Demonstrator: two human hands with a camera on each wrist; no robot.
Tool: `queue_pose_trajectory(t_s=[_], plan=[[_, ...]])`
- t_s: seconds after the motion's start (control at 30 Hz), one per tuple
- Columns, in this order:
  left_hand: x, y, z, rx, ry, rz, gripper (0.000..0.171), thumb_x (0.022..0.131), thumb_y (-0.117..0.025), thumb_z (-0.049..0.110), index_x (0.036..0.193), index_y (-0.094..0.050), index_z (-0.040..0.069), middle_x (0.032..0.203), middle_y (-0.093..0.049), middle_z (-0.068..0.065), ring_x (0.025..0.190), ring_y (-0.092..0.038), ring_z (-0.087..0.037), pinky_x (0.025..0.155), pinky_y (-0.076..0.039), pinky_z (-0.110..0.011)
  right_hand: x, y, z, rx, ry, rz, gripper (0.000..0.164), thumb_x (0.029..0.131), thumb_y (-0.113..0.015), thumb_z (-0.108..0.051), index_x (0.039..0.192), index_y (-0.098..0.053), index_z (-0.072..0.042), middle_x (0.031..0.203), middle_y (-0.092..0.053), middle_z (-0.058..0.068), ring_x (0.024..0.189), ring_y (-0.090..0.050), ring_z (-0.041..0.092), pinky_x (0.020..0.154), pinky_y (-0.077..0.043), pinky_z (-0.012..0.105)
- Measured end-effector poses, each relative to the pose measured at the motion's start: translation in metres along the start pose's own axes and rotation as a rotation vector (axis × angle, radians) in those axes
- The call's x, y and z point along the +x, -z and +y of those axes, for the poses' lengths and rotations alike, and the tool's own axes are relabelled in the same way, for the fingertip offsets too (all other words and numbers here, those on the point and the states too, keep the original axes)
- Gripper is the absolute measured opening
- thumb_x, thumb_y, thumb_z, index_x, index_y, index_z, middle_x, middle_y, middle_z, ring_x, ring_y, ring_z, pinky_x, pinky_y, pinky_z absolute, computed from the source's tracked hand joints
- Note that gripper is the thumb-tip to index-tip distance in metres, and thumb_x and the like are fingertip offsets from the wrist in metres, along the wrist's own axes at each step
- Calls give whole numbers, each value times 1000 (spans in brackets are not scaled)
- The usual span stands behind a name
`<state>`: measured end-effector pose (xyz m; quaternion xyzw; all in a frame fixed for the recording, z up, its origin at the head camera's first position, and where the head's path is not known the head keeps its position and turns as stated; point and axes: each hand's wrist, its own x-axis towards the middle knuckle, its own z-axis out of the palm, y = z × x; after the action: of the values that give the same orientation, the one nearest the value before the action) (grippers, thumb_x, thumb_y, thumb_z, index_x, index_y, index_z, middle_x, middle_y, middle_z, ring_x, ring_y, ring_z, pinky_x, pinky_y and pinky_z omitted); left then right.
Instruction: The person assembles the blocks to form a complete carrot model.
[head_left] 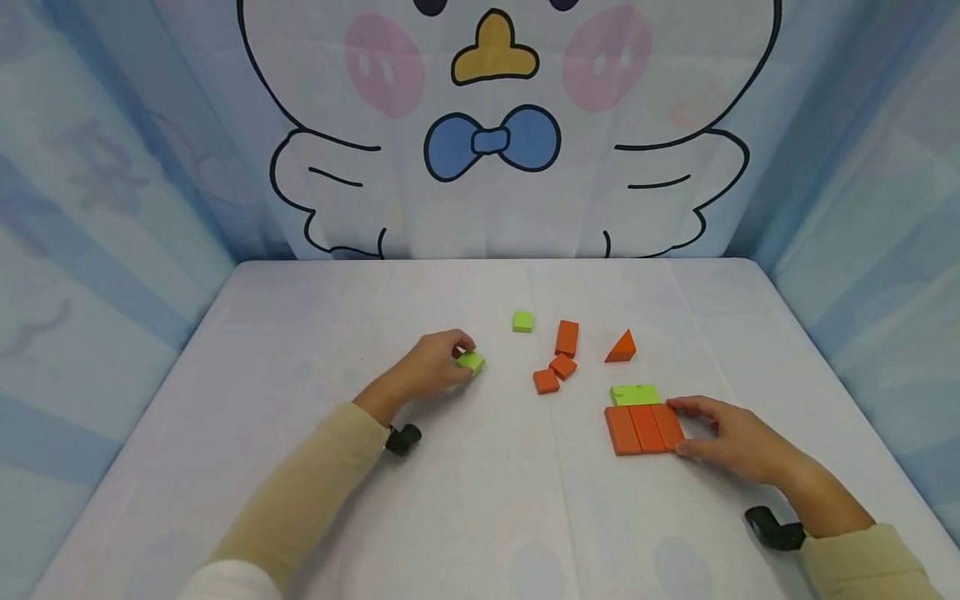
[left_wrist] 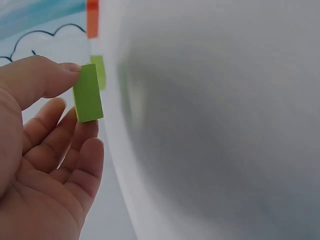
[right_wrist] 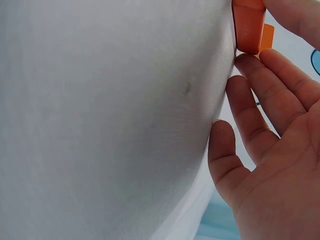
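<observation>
In the head view my left hand (head_left: 432, 365) pinches a small green block (head_left: 472, 362) between thumb and fingers, close to the table's middle. The left wrist view shows the thumb against one side of that green block (left_wrist: 88, 94) and fingertips behind it. On the right, three orange blocks (head_left: 645, 429) lie side by side, with a long green block (head_left: 634, 395) along their far edge. My right hand (head_left: 738, 437) holds the rightmost orange block between thumb and index finger at its two ends. An orange block (right_wrist: 248, 29) also shows at those fingers in the right wrist view.
Another green block (head_left: 522, 322) lies beyond my left hand. Mid-table are a rectangular orange block (head_left: 567, 338) and two smaller orange blocks (head_left: 546, 382). An orange triangular block (head_left: 622, 347) stands farther right. Printed curtains (head_left: 480, 208) border the white table (head_left: 465, 500).
</observation>
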<state>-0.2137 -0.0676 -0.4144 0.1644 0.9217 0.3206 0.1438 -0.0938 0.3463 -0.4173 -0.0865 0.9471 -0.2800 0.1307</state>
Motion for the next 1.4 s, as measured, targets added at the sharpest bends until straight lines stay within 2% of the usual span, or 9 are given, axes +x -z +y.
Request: queue_pose_trajectory(t_s=[0.3,0.5,0.77,1.0,1.17,1.4], plan=[[15,-20,43,-7,-95,-71,36,93,-71,14,127,-60,7,120,-63,-3,109,-58,-17,92,-49,-29,-1,0,-1,26,0,-10,63,90,-76,-25,140,-51,4,140,-50,27,125,-45,46,99,-39,65],[26,-39,77,-1,-167,-98,35,94,-71,15,127,-62,7,118,-64,-1,105,-59,-13,85,-49,-22,0,0,0,24,-6,-14,64,90,-75,-27,140,-51,3,140,-50,27,125,-45,47,99,-38,66],[39,-64,110,147,-233,-95,33,94,-71,20,126,-65,10,119,-66,2,104,-57,-11,91,-46,-22,0,0,2,30,2,-8,64,89,-76,-28,140,-52,3,140,-50,27,124,-46,46,98,-39,66],[49,-83,121,135,-232,-91,33,94,-72,21,125,-66,13,123,-66,5,105,-57,-8,92,-45,-21,0,0,1,28,-20,-10,63,89,-76,-27,140,-52,2,140,-50,27,126,-45,46,100,-38,65],[53,-92,124,205,-218,-58,33,94,-72,24,126,-66,16,120,-66,7,101,-57,-8,88,-46,-21,0,0,2,22,-11,-7,64,89,-76,-27,140,-52,2,140,-50,27,125,-45,47,98,-39,66],[55,-100,124,302,-205,-42,34,95,-69,29,128,-67,19,118,-66,10,107,-54,-11,92,-42,-29,0,-1,3,16,-6,3,63,89,-76,-26,140,-52,2,140,-50,27,125,-45,47,99,-39,66]])
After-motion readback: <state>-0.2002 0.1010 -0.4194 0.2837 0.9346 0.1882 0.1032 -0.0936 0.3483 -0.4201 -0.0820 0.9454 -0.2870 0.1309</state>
